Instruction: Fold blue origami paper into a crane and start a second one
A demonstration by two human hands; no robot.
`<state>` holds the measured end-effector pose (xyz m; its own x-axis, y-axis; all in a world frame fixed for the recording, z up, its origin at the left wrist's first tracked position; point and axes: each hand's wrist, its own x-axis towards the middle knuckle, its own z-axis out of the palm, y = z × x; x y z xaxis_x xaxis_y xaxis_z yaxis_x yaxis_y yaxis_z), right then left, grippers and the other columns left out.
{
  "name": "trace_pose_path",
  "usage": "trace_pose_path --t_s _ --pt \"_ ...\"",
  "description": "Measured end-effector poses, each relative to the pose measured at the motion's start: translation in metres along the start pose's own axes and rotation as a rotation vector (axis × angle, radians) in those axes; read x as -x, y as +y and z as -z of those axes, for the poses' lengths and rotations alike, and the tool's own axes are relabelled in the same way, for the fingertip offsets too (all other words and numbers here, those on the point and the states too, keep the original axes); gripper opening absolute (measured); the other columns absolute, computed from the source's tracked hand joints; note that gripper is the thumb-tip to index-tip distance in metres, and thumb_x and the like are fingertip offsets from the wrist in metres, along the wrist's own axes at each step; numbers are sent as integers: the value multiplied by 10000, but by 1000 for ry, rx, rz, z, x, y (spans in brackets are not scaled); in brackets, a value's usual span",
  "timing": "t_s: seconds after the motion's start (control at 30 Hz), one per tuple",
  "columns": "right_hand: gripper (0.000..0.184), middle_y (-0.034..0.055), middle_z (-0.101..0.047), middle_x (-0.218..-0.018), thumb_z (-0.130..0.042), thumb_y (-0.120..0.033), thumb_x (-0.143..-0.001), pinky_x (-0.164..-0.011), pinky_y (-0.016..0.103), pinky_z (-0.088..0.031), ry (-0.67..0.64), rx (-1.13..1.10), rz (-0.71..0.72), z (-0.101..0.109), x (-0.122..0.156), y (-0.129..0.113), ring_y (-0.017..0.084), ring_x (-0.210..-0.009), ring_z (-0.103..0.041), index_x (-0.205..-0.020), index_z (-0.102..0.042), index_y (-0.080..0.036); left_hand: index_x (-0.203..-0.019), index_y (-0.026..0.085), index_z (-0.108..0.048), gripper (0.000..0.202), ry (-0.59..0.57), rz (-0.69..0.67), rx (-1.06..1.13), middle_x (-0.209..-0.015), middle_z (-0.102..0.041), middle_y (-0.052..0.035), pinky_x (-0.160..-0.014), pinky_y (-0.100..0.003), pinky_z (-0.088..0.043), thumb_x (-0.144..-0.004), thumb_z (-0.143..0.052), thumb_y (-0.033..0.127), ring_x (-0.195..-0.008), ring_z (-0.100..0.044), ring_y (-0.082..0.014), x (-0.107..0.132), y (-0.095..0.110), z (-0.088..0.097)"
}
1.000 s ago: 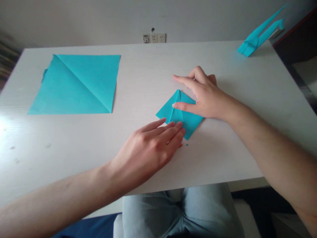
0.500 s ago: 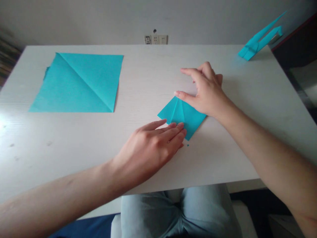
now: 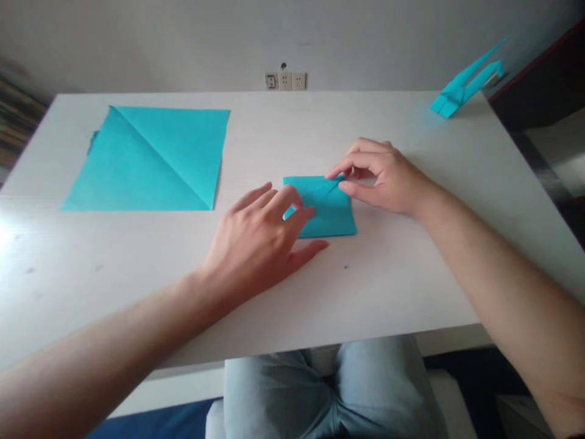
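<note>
A small folded blue paper square (image 3: 329, 210) lies flat near the middle of the white table (image 3: 292, 140). My left hand (image 3: 258, 241) rests on its left part, fingers spread and pressing down, thumb lying on the table below it. My right hand (image 3: 381, 177) is at the paper's upper right corner, with thumb and forefinger pinched together on that corner's flap.
A large blue sheet (image 3: 150, 160) with a diagonal crease lies at the far left of the table. A folded blue paper model (image 3: 461, 88) stands at the far right corner. A wall socket (image 3: 286, 80) is behind the table. A tiny blue scrap (image 3: 346, 267) lies near the front edge.
The small paper has turned from a diamond pose to square with the table. My left hand moved up onto its left part, and my right hand went from pressing flat to pinching the upper right corner.
</note>
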<state>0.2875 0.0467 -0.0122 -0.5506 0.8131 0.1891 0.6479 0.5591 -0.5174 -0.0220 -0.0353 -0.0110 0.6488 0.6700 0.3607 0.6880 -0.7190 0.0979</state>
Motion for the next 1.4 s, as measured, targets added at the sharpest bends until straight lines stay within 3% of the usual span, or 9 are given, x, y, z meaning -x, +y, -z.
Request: trace_pose_path --t_s 0.17,0.3,0.4,0.57,0.7,0.97,1.17,1.3,1.4 --pt "346 135 -815 -1459 -843 -553 -1052 -1253 680 -565 -27 -4 155 3 5 8 402 -1318 -758 -1317 -967 -369 -1374 189 -874 409 42 66 92 -1390 -934 -141 -1332 -644 -674 -1229 -749 551 -1263 -933 -352 -1 -12 -4" --pt "400 89 -859 -1494 -920 -646 -1005 -1312 765 -493 -99 45 163 6 5 7 445 -1332 -760 -1346 -954 -439 -1469 184 -871 432 15 50 113 -1508 -916 -171 -1411 -681 -622 -1211 -804 523 -1435 -898 -382 -3 -18 -3" --pt "441 96 -859 -1489 -966 -706 -977 -1308 762 -491 -131 59 157 11 6 2 452 -1327 -752 -1330 -952 -442 -1450 244 -898 309 -17 -14 135 -1568 -902 -120 -1430 -620 -618 -1238 -772 429 -1554 -842 -339 -5 -19 -1" --pt "517 159 -855 -1445 -950 -751 -1016 -1287 707 -490 -118 87 207 14 8 1 428 -1325 -745 -1283 -948 -309 -1410 256 -931 316 -45 -95 185 -1564 -904 -101 -1359 -586 -682 -1288 -671 386 -1475 -887 -327 -8 -26 -1" --pt "472 116 -862 -1366 -980 -756 -992 -1238 690 -535 -56 59 250 9 10 6 413 -1253 -773 -1235 -941 -354 -1384 311 -957 304 -105 -95 274 -1584 -895 -81 -1358 -583 -679 -1254 -705 419 -1450 -899 -333 -13 -38 2" --pt "297 149 -865 -1306 -996 -454 -1022 -1122 594 -550 -18 59 309 4 9 6 372 -1177 -796 -1215 -896 -252 -1330 310 -933 284 -100 -80 286 -1543 -915 -70 -1375 -574 -649 -1196 -691 378 -1457 -895 -324 -13 -37 1" --pt "252 113 -864 -1281 -918 -540 -1083 -1078 572 -526 15 56 235 -3 8 -1 380 -1147 -789 -1192 -894 -314 -1256 304 -889 211 -25 -20 256 -1492 -938 -45 -1426 -598 -587 -1209 -686 340 -1431 -899 -302 -10 -27 -3" --pt "437 101 -850 -1194 -933 -694 -1061 -1017 529 -527 -8 14 318 -3 7 4 350 -1075 -779 -1231 -913 -291 -1128 327 -851 195 -32 36 218 -1413 -957 1 -1423 -561 -576 -1171 -661 317 -1311 -912 -279 -15 -33 0" --pt "431 85 -846 -1170 -939 -696 -1060 -1017 528 -553 -23 -18 371 0 7 8 340 -1067 -784 -1223 -932 -297 -1117 335 -834 179 -52 99 220 -1331 -961 1 -1397 -547 -579 -1117 -655 323 -1255 -900 -288 -18 -37 1"
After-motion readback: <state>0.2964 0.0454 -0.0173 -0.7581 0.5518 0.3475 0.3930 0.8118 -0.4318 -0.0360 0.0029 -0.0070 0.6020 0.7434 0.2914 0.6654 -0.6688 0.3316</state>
